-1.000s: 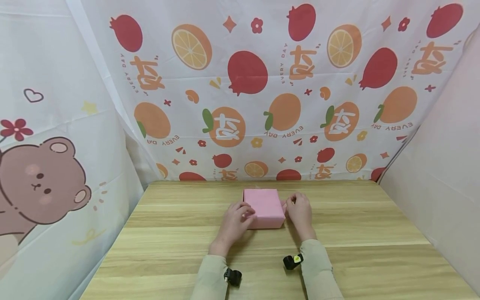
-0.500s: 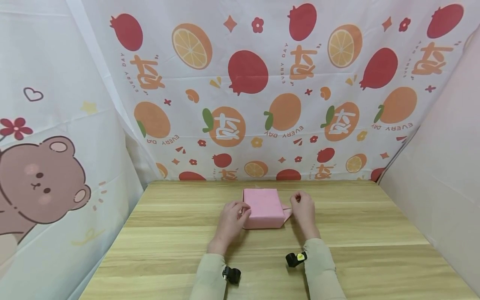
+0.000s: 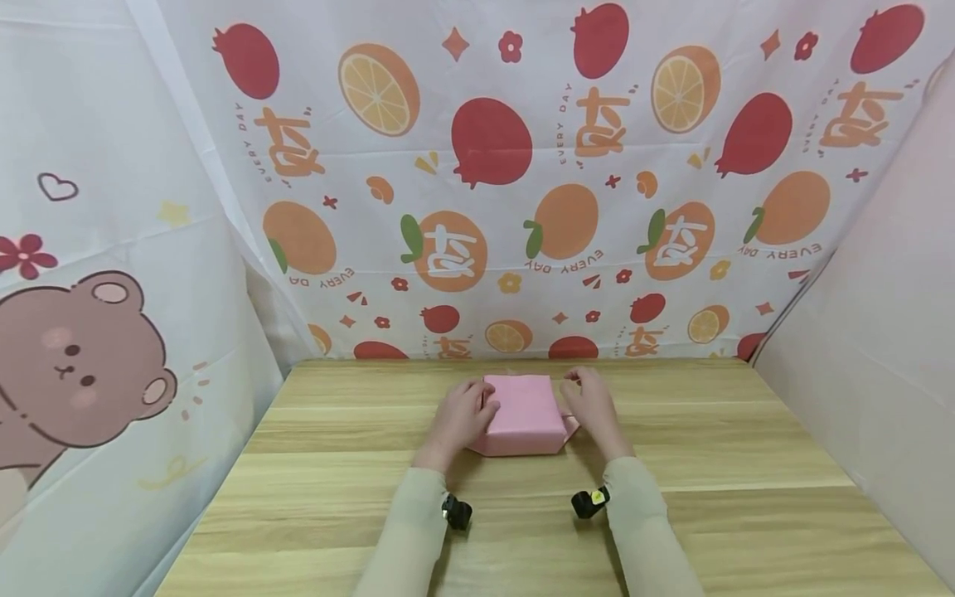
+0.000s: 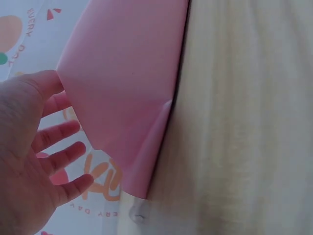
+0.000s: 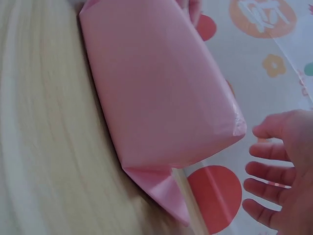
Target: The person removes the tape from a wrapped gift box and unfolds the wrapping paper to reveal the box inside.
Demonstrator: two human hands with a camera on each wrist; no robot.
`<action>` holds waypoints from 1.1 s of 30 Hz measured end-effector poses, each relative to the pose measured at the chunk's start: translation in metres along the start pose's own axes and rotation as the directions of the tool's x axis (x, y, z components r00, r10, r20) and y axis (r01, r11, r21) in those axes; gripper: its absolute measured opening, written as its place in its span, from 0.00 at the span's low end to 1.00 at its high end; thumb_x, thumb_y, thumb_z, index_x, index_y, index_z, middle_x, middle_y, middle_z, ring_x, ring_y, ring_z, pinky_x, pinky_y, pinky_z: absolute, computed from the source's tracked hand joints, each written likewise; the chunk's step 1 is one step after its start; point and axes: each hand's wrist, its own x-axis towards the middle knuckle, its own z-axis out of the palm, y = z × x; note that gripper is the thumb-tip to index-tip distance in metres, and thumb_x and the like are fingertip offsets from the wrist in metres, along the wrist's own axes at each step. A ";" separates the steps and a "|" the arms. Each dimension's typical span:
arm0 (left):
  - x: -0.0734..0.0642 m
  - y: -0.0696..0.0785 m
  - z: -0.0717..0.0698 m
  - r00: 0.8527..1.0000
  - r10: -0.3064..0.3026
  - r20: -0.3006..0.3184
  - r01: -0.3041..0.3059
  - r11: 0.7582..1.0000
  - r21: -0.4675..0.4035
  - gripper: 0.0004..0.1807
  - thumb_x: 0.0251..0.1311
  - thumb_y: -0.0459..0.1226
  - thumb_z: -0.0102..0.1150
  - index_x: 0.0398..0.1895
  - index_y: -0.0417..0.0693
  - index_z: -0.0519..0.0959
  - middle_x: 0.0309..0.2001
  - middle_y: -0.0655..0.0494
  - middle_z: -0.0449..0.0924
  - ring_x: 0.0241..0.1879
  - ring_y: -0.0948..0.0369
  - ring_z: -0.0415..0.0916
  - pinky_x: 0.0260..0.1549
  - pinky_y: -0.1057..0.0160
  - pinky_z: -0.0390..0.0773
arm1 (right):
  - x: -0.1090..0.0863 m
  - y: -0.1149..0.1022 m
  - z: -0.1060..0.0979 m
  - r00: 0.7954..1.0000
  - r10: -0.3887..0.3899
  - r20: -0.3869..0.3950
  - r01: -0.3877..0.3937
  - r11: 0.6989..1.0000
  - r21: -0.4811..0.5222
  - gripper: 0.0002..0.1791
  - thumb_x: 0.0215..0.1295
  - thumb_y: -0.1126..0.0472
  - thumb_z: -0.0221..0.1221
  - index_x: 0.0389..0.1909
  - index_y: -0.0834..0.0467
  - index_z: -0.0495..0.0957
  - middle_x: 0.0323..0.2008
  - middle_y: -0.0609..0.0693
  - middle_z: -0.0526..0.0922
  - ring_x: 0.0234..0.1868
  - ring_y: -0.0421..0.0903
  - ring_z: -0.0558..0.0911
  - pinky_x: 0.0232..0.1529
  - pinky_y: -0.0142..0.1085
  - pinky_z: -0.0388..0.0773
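A box-shaped parcel in pink paper [image 3: 522, 406] lies on the wooden table in the head view. Its paper sticks out in a folded flap [image 5: 159, 191] at the right end and a creased flap at the left end. My left hand [image 3: 457, 419] is at the parcel's left end. In the left wrist view its thumb touches the paper's edge, while the other fingers are spread, extended and partly behind the paper. My right hand [image 5: 288, 166] is beside the top right corner, fingers loosely bent, with a gap to the paper in the right wrist view.
The wooden table [image 3: 336, 497] extends around the parcel. A fruit-print curtain [image 3: 492, 249] hangs along its back edge, with a bear-print curtain [image 3: 82, 356] on the left and a pale sheet [image 3: 865, 332] on the right. Small black cameras are strapped to both wrists.
My right hand has let go of the right flap, then moved back and left over it. My left hand has moved slightly farther back, and a flap now shows at the lower left.
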 end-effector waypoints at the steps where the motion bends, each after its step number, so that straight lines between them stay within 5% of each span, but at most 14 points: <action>1: 0.003 0.000 -0.001 1.000 -0.010 0.023 0.010 1.000 0.007 0.17 0.56 0.48 0.54 0.46 0.52 0.77 0.50 0.52 0.75 0.51 0.52 0.70 0.52 0.52 0.69 | 0.003 -0.001 0.001 1.000 -0.014 0.024 0.015 1.000 -0.023 0.17 0.59 0.55 0.55 0.45 0.61 0.75 0.46 0.57 0.76 0.49 0.55 0.73 0.50 0.49 0.70; 8: 0.020 -0.003 -0.003 0.988 -0.069 0.137 0.065 0.997 0.033 0.24 0.59 0.51 0.50 0.55 0.51 0.71 0.58 0.48 0.68 0.59 0.50 0.64 0.57 0.47 0.64 | 0.017 -0.006 0.008 0.975 -0.045 0.216 0.081 0.984 -0.161 0.27 0.61 0.44 0.50 0.56 0.56 0.69 0.59 0.57 0.68 0.62 0.58 0.63 0.61 0.56 0.57; 13: 0.027 -0.005 -0.002 0.975 -0.110 0.194 0.104 0.994 0.040 0.29 0.60 0.55 0.46 0.61 0.52 0.66 0.61 0.48 0.65 0.62 0.49 0.60 0.56 0.43 0.63 | 0.022 -0.005 0.012 0.960 -0.056 0.274 0.109 0.977 -0.182 0.29 0.63 0.42 0.47 0.58 0.55 0.68 0.61 0.57 0.66 0.63 0.57 0.62 0.61 0.56 0.58; 23: 0.029 -0.006 -0.002 0.961 -0.146 0.235 0.145 0.989 0.019 0.29 0.61 0.56 0.42 0.62 0.53 0.65 0.62 0.50 0.64 0.63 0.50 0.58 0.57 0.42 0.61 | 0.021 -0.009 0.014 0.958 -0.079 0.277 0.129 0.977 -0.169 0.27 0.64 0.43 0.47 0.56 0.56 0.70 0.60 0.58 0.67 0.62 0.57 0.64 0.61 0.55 0.59; 33: 0.021 -0.005 -0.005 0.977 -0.086 0.197 0.081 0.996 0.035 0.29 0.61 0.55 0.44 0.61 0.52 0.66 0.61 0.49 0.65 0.62 0.51 0.60 0.55 0.43 0.63 | 0.012 -0.015 0.005 0.960 -0.142 0.242 0.185 0.969 -0.166 0.26 0.62 0.43 0.49 0.54 0.57 0.71 0.58 0.57 0.69 0.61 0.56 0.66 0.60 0.53 0.62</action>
